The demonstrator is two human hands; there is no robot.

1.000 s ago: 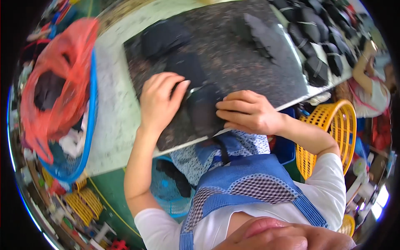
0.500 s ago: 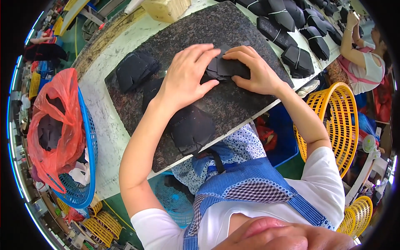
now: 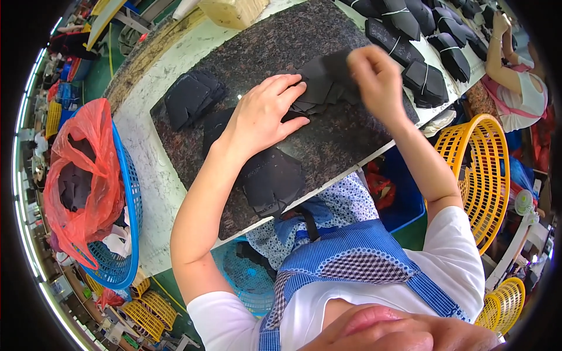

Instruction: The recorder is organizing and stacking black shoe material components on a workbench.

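A fanned-out stack of flat black cut pieces (image 3: 322, 85) lies on the dark speckled stone slab (image 3: 275, 44). At its left end, the thumb and fingers of my left hand (image 3: 263, 111) grip the edge of the pieces. My right hand (image 3: 377, 79) is over the right end of the stack, fingers curled and smeared by motion; whether a piece is in them I cannot make out. Further black piles rest on the slab: one at the left (image 3: 193, 98), one near the front edge (image 3: 272, 182), and one partly hidden behind my left wrist (image 3: 215, 126).
Tied black bundles (image 3: 424, 82) line the table's right side. A blue basket with a red plastic bag (image 3: 88, 181) stands left. A yellow basket (image 3: 477, 175) and a blue bin (image 3: 404, 190) are right. A wooden block (image 3: 234, 13) sits at the back. Another person (image 3: 515, 79) works far right.
My right hand has lifted and moved right, off its grip on the stack. The black pieces have spread into a fan toward the right. My left hand has stayed nearly in place.
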